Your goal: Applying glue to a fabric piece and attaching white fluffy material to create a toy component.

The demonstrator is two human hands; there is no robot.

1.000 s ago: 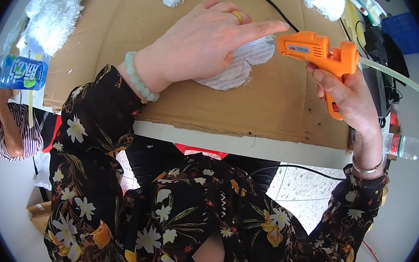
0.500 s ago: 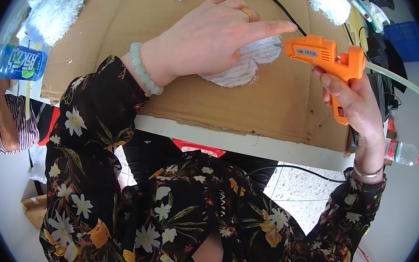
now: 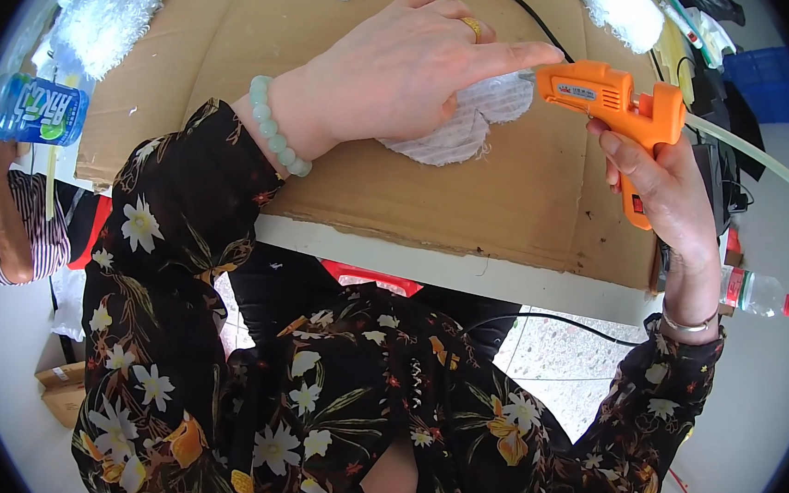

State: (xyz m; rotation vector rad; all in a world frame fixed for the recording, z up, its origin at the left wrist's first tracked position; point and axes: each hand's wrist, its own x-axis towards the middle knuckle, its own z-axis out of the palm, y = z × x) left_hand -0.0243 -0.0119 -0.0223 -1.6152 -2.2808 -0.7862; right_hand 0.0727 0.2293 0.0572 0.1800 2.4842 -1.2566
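My right hand point(image 3: 655, 179) grips an orange hot glue gun point(image 3: 610, 95) by its handle, its nozzle aimed left. A pale glue stick point(image 3: 754, 150) sticks out of its back end. My left hand point(image 3: 385, 74) lies over a flat, white, fuzzy-edged fabric piece point(image 3: 464, 131), covering much of it. The left index finger is stretched out towards the nozzle, apart from the other fingers, whose tips are partly hidden. The nozzle tip sits near the piece's upper right edge, just below that finger; contact cannot be made out. Under the piece lies brown cardboard point(image 3: 528, 192).
White fluffy material lies in a pile point(image 3: 121, 7) at far left and in a clump point(image 3: 621, 14) at far right. A blue-labelled bottle point(image 3: 39, 112) is on the left, beside a person in stripes point(image 3: 16, 226). Another bottle point(image 3: 757, 292) and a blue bin point(image 3: 764, 81) are right. A black cord point(image 3: 533, 16) crosses the cardboard.
The glue gun and my right hand have shifted very slightly up and left. My left hand keeps its place on the white piece.
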